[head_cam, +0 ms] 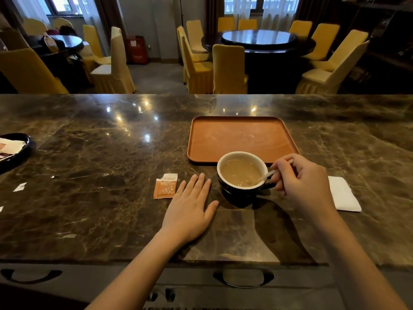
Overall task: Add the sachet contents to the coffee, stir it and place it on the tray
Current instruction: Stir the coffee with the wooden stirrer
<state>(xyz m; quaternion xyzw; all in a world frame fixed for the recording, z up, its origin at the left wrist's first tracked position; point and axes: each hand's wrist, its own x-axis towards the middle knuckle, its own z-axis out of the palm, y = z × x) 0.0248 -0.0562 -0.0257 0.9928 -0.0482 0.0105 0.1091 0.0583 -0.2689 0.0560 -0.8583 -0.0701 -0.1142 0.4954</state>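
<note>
While the tray [241, 139] lies bare just beyond our fingertips, the cup [242, 173] stands brim-full before it, touching our right hand [306, 182]. That hand pinches the spoon [269, 174] in the coffee, so a brisk stir or lift could slop over. Our left hand [190, 204] rests flat and spread, holding nothing, the torn sachet [165, 185] just beside its fingers.

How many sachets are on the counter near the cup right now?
1: a torn-open orange sachet lies flat on the counter, just left of the left hand. The black dish at the far left edge holds paper items that may be more; I cannot tell.
</note>
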